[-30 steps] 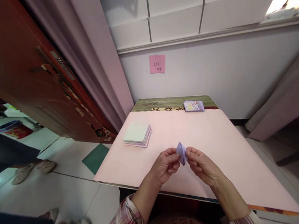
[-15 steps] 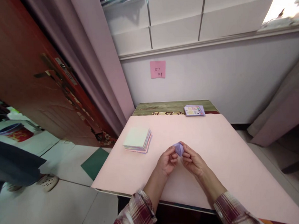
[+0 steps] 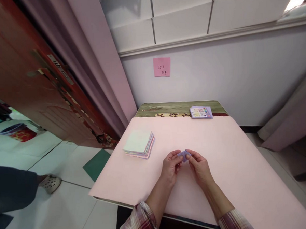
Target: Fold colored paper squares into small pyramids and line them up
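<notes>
A small piece of folded purple paper (image 3: 184, 154) is pinched between my two hands, just above the pink-covered table. My left hand (image 3: 172, 163) grips its left side, with the thumb on the near face. On its right side my right hand (image 3: 198, 164) holds it the same way, thumb pressed on the front. The fingers behind the paper are partly hidden. To the left of my hands lies a stack of square coloured paper (image 3: 137, 142), pale green on top.
A pack of purple paper with a printed label (image 3: 201, 112) lies at the table's far edge. Pink paper covers the table (image 3: 221, 148). A pink note (image 3: 162, 67) is stuck on the wall. On the left are a door (image 3: 19, 63), a bucket (image 3: 18, 132) and another person's leg (image 3: 14, 186).
Both thumbs have come onto the front of the folded purple paper, which now looks flatter and lower between my fingers. The view has tilted down slightly. The other person's leg has shifted.
</notes>
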Tool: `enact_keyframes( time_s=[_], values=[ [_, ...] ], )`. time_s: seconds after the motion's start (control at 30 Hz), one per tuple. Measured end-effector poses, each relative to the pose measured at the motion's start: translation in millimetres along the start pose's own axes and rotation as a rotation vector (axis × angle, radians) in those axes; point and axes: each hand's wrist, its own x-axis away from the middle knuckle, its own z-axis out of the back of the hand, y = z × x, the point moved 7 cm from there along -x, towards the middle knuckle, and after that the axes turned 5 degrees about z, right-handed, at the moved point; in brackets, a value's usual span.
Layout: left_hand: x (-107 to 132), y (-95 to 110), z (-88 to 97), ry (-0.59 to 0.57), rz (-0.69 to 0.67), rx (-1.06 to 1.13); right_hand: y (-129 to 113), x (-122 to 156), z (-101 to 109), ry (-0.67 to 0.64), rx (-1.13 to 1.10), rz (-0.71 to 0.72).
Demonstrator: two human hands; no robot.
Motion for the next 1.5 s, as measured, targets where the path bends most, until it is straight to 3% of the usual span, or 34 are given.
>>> enact_keyframes(
  time_s=[0.23, 0.47, 0.67, 0.83, 0.93, 1.0, 1.13, 1.27, 1.5],
  values=[
    [-1.5, 18.0, 6.9, 0.137, -0.211, -0.393, -13.7, -2.0, 8.8, 0.035, 0.200, 0.102],
    [-8.3, 7.5, 15.7, 0.106, -0.155, -0.472, -10.6, 0.2, 9.7, -0.034, 0.417, 0.099],
    [-11.6, 16.6, 23.3, 0.269, -0.339, -0.894, -15.5, 3.2, 5.0, -0.008, 0.818, 0.254],
    [-8.8, 21.7, 21.1, 0.334, -0.403, -1.211, -11.4, 4.1, -1.9, -0.011, 1.086, 0.399],
    [-3.0, 25.6, 17.5, 0.348, -0.506, -1.315, -11.0, 6.3, -4.7, -0.001, 1.208, 0.496],
    [0.3, 25.9, 11.7, 0.279, -0.595, -1.358, -11.0, 8.6, -7.5, -0.014, 1.257, 0.546],
    [4.4, 19.8, -3.6, -0.019, -0.706, -1.430, -7.4, 12.5, -15.4, -0.097, 1.346, 0.568],
    [4.3, 24.7, -4.5, -0.152, -0.734, -1.450, -7.9, 11.6, -16.3, -0.122, 1.376, 0.543],
    [-7.1, 33.8, 6.6, -0.393, -0.684, -1.482, -18.4, 0.8, -5.7, -0.359, 1.087, 0.447]
  ],
)
